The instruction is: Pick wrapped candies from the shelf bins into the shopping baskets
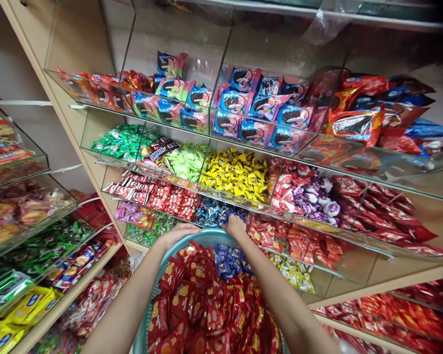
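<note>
A teal plastic basket (153,285) full of wrapped sweets is right in front of me. Red packets with orange pictures (186,295) fill most of it, and dark blue packets (229,260) lie at its far right. My left hand (179,233) holds the far rim, its fingers laid along the edge. Just past the rim, my right hand (235,224) is curled by a shelf compartment of blue-wrapped sweets (210,212). Its fingertips are partly hidden, and whatever they hold cannot be made out.
Glass-fronted shelves rise ahead, with yellow sweets (236,174), purple and white sweets (313,194) and blue-pink cookie packs (258,108). Glass edges (243,201) run close above my hands. More stocked shelves stand left, with green packets (47,241), and lower right, with red ones (387,314).
</note>
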Demonstrator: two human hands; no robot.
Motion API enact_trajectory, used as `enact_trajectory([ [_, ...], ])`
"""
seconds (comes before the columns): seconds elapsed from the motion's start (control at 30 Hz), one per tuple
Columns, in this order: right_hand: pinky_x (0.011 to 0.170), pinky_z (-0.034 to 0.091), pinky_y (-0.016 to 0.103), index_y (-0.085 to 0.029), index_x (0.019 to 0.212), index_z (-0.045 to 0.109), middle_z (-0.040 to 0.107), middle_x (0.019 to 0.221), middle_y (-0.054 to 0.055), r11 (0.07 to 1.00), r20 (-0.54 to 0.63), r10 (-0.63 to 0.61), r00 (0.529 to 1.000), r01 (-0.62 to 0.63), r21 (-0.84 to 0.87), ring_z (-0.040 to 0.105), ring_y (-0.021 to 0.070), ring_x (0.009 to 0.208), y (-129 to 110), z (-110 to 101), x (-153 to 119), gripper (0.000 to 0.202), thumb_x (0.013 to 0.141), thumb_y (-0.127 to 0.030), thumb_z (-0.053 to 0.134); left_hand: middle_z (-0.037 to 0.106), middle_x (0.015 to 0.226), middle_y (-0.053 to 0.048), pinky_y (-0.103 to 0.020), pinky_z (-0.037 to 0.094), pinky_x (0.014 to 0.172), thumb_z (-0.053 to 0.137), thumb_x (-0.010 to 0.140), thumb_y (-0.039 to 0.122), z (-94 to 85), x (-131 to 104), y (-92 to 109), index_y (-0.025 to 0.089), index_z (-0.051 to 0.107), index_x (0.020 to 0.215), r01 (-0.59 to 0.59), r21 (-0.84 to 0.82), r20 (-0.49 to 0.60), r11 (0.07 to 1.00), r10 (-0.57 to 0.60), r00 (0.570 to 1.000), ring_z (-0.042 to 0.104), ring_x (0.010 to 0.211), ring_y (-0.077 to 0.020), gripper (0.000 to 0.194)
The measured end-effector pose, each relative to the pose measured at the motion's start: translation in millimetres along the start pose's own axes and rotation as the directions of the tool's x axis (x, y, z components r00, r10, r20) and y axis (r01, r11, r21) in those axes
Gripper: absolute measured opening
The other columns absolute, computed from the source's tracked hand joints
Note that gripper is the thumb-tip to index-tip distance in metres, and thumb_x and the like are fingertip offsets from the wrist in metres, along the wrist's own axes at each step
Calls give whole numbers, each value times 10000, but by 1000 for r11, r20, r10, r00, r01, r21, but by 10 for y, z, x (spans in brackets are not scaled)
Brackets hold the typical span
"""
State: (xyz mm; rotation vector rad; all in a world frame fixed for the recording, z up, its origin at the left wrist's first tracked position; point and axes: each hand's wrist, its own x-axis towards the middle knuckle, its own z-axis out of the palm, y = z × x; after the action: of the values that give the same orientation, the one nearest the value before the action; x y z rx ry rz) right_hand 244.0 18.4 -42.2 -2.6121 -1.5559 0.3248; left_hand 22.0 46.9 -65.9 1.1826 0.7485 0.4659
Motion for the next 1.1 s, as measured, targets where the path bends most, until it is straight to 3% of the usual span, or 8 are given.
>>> enact_trajectory([
  [0.27,699,409,309,-145,937,582,593,997,149,997,-109,-71,992,70,-15,581,245,891,40,-158,-216,257,747,-289,484,674,819,-54,-237,465,677,704,598,358,2,3,-2,153,660,869,8,-34,18,999,-8,1000,608,704,-148,343],
  [0.43,591,361,239,-164,825,551,596,820,64,943,-397,-181,900,273,190,550,138,661,219,-301,-431,185,796,-276,407,673,823,-55,-230,460,680,706,598,352,-11,19,-17,148,664,856,-1,-39,19,999,2,1000,605,708,-144,332],
  [0.5,533,337,220,-169,748,533,551,642,5,831,-496,-168,852,393,394,478,104,534,303,-304,-523,215,802,-336,409,673,828,-56,-231,458,682,711,588,360,-15,26,-21,150,666,852,-1,-39,18,999,2,1000,606,710,-146,340],
  [0.57,464,308,210,-174,704,507,474,516,-38,647,-512,-89,854,440,622,400,86,442,367,-264,-614,249,784,-399,438,672,833,-58,-231,457,680,714,579,367,-17,30,-22,152,666,852,1,-36,17,999,0,1000,607,711,-148,351],
  [0.67,387,266,199,-182,692,487,423,436,-67,351,-359,2,933,335,874,343,77,375,416,-134,-737,266,732,-444,511,671,839,-61,-227,454,679,710,580,376,-20,28,-20,150,666,854,-2,-21,11,1000,2,1000,606,714,-147,357],
  [0.77,350,241,196,-190,681,483,417,393,-81,208,-176,26,984,167,964,313,71,331,428,54,-827,263,685,-442,561,669,843,-62,-223,454,667,696,599,375,-23,22,-20,147,663,867,-1,1,10,1000,1,1000,602,703,-144,353],
  [0.87,343,238,193,-190,616,464,407,378,-83,228,-116,38,993,104,968,320,68,322,420,253,-865,256,655,-414,582,667,837,-67,-231,456,651,695,597,381,-24,20,-24,144,658,881,7,6,2,1000,-7,1000,602,692,-152,372],
  [1.1,366,287,213,-191,565,460,447,430,-61,473,-127,-8,992,116,873,402,95,341,346,523,-811,234,653,-392,542,665,844,-82,-238,455,666,712,570,389,-14,25,-18,133,661,861,0,-8,-5,1000,0,1000,607,709,-160,390],
])
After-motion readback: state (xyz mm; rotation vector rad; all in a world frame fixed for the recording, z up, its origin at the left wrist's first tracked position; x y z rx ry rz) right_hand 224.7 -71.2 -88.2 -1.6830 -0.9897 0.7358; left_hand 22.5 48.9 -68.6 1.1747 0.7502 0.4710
